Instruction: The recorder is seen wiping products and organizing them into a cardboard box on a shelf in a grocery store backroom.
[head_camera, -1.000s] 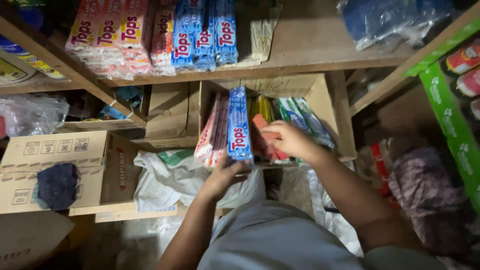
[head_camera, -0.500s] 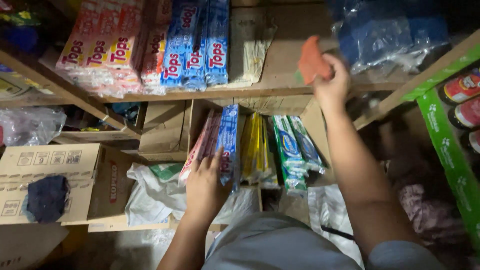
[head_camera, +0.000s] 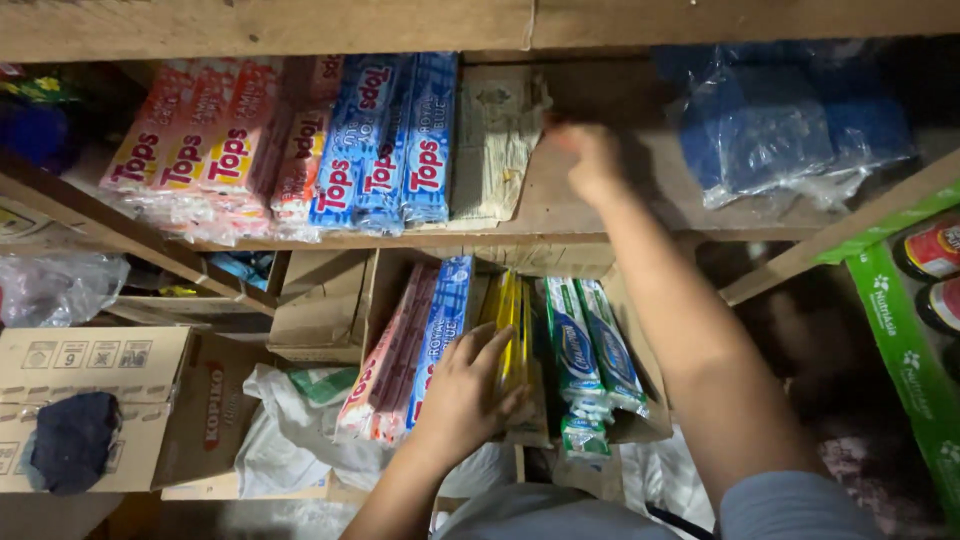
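Observation:
My left hand (head_camera: 465, 395) grips the lower end of a blue packet strip (head_camera: 445, 310) standing in an open cardboard box (head_camera: 640, 420). Its fingers lie against the yellow packets (head_camera: 512, 320) beside it. Pink strips (head_camera: 395, 350) lean to the left of the blue one. My right hand (head_camera: 592, 160) is stretched up onto the wooden shelf (head_camera: 560, 215) above and is blurred. A small orange packet (head_camera: 562, 138) shows at its fingertips. Rows of pink packs (head_camera: 200, 140) and blue packs (head_camera: 390, 140) lie on that shelf, left of the hand.
Green-and-white tubes (head_camera: 585, 350) stand at the box's right side. A bag of blue items (head_camera: 770, 130) sits on the shelf's right. A flat paper pack (head_camera: 495, 140) lies beside the blue packs. A cardboard carton (head_camera: 95, 400) with a dark cloth and white plastic bags (head_camera: 285, 440) are at lower left.
My right hand has lifted the orange packet from the box up to the shelf and moved left along it. My left hand has stayed on the strips in the box.

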